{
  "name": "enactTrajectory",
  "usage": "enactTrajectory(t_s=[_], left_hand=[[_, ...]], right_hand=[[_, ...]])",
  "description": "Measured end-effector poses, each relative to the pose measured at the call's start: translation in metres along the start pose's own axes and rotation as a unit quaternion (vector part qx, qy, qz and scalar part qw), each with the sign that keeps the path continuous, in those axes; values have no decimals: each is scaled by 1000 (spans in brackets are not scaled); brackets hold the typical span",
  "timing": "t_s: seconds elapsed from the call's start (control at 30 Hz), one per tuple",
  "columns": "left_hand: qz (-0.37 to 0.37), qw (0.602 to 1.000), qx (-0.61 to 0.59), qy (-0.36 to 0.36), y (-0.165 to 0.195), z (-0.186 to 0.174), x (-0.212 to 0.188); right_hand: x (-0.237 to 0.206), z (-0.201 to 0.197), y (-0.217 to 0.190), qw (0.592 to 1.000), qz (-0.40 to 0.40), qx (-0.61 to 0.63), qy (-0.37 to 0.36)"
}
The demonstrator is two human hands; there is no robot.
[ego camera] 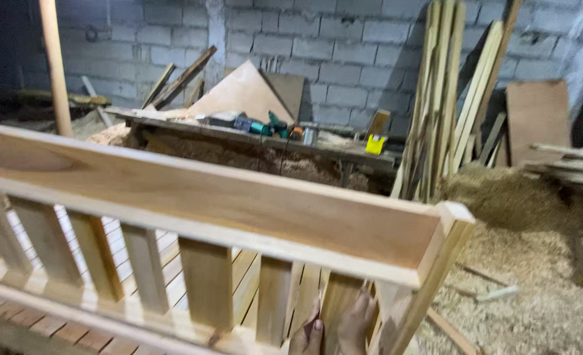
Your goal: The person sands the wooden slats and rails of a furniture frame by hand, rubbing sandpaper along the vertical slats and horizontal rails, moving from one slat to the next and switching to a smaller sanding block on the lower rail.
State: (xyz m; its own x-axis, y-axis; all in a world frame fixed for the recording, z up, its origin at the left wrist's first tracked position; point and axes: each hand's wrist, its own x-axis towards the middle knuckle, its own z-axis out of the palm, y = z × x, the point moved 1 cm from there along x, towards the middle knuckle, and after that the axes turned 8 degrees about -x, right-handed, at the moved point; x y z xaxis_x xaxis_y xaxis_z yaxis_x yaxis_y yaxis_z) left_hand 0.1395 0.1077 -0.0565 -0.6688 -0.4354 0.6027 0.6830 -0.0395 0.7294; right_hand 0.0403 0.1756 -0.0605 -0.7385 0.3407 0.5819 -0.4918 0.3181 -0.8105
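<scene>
While sawdust lies heaped beyond it, pale slatted wooden frame (206, 210) – smooth planed rail, squared uprights – one hand (344, 325) behind its lower slats, fingers half-hidden, grip unclear, which hand unclear.

The wooden frame (206, 210) is light brown with a darker orange grain on its top board. Behind the frame, the bench (265, 141) carries a green tool (275, 125) and a yellow box (374, 144), and the block wall (344, 52) is grey. The sawdust (528, 263) right of the frame is pale yellow.
</scene>
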Motion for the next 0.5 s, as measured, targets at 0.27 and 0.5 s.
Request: enactTrajectory(t_s=[0.27,0.5], left_hand=[[-99,994,20,47,-3,10,18],[-46,997,20,61,-6,4,-19]], right_hand=[[-5,-4,8,985,-134,-94,46],[-5,-3,15,994,80,69,-30]])
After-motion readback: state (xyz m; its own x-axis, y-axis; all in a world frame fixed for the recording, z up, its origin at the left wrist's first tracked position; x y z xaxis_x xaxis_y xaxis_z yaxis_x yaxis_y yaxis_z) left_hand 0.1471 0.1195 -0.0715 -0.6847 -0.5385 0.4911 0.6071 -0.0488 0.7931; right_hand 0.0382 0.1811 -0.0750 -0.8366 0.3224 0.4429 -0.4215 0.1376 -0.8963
